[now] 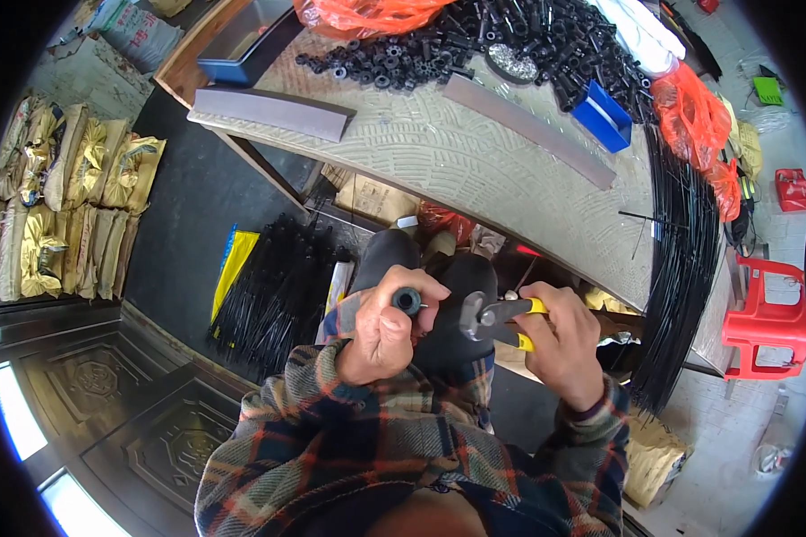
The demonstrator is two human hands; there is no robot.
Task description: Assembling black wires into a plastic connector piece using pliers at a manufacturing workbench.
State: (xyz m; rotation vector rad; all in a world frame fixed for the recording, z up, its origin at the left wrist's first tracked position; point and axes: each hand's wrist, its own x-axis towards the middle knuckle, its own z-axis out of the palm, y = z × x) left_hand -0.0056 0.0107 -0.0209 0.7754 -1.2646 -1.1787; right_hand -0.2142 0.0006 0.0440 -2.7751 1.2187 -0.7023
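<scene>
Illumination is even, soft daylight, bright enough across the counter to show its surface texture clearly, with only weak, diffuse shadows beneath it and darker tones over the floor to the left. Two glazed openings at lower left are blown out to white, and the gold sacks carry mild glare. Fisheye distortion is strong: straight edges bow toward the rim, a black vignette fills the corners, and detail softens near the circular border while the centre remains sharp.

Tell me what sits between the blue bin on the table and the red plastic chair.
In the head view, a bundle of long black rods hangs over the table edge between the blue bin and the red chair.
</scene>
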